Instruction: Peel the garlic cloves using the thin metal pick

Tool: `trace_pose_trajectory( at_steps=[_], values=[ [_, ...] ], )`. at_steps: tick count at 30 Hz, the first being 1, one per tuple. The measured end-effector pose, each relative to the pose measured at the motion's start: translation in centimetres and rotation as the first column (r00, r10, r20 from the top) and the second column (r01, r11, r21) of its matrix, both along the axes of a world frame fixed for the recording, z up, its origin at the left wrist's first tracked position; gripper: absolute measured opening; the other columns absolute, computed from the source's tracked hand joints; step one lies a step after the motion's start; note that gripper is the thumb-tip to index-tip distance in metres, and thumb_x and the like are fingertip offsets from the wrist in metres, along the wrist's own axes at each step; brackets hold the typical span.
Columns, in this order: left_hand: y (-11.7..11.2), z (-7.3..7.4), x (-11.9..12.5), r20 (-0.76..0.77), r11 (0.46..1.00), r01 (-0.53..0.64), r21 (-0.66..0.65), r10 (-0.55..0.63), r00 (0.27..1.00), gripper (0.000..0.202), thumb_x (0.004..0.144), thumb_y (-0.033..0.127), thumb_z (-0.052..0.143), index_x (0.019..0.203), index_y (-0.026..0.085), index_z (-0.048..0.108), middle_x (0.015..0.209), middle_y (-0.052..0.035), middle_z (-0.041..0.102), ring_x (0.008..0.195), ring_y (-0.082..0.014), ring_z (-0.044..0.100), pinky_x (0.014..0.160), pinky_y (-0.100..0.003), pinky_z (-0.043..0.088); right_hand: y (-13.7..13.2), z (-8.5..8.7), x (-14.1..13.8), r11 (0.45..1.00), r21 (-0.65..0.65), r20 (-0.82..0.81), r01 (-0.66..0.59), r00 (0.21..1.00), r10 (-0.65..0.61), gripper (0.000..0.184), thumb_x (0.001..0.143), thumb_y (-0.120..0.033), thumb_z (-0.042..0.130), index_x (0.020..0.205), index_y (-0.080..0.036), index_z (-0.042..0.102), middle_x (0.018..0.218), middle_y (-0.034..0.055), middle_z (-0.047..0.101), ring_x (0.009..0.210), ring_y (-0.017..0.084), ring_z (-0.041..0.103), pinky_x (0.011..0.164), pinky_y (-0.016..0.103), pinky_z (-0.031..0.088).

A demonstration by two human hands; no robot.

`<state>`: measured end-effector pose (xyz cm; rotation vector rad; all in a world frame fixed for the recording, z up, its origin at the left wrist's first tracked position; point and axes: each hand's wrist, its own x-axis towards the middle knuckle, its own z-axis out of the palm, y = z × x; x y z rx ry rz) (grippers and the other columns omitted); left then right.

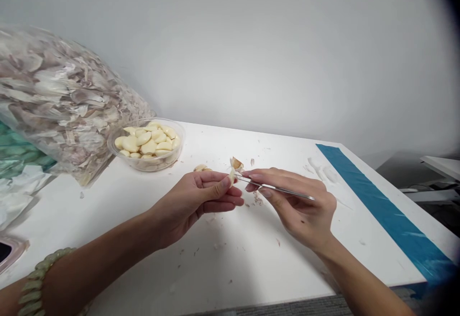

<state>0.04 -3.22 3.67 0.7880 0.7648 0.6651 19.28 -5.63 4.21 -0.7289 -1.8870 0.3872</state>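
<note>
Between the thumb and fingers of my left hand (204,194) is a small pale garlic clove (232,177), mostly seen edge-on. My right hand (298,206) grips a pair of slim metal tweezers (287,191), whose tips reach the clove. Just behind the fingers, a piece of garlic with brownish skin (236,163) lies on the white table (151,268). A few more garlic cloves (202,168) rest behind my left hand, partly hidden by it. Peeled cloves (147,139) fill a clear round plastic bowl (154,164) at the back left.
A large clear bag of garlic skins (68,95) leans at the left, beside a green bag (17,151) and crumpled white tissue (21,194). A phone-like object (10,253) shows at the left edge. Blue tape (373,201) runs along the right side. Skin scraps dot the tabletop.
</note>
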Motion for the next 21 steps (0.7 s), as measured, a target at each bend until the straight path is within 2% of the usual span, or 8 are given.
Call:
trace_pose_trajectory(
  at_steps=[10, 21],
  values=[
    [-0.04, 0.16, 0.00, -0.006, 1.000, -0.005, -0.013, 0.005, 1.000, 0.017, 0.075, 0.033, 0.068, 0.078, 0.016, 0.070, 0.081, -0.0031, 0.072, 0.073, -0.0088, 0.065, 0.073, -0.017, 0.053, 0.02, 0.00, -0.01, 0.999, 0.042, 0.023, -0.016, 1.000, 0.015, 0.041, 0.079, 0.000, 0.057, 0.112, -0.025, 0.064, 0.101, 0.0054, 0.071, 0.076, 0.019, 0.068, 0.062, 0.036, 0.059],
    [-0.09, 0.00, 0.03, -0.009, 1.000, 0.017, 0.002, -0.017, 1.000, 0.017, 0.074, 0.033, 0.069, 0.078, 0.016, 0.070, 0.082, -0.0033, 0.072, 0.076, -0.0094, 0.066, 0.069, -0.016, 0.052, -0.12, -0.07, 0.03, 1.000, 0.028, 0.030, -0.011, 1.000, 0.010, 0.041, 0.079, 0.002, 0.056, 0.109, -0.023, 0.066, 0.096, 0.0039, 0.072, 0.074, 0.017, 0.068, 0.061, 0.032, 0.058]
  ],
)
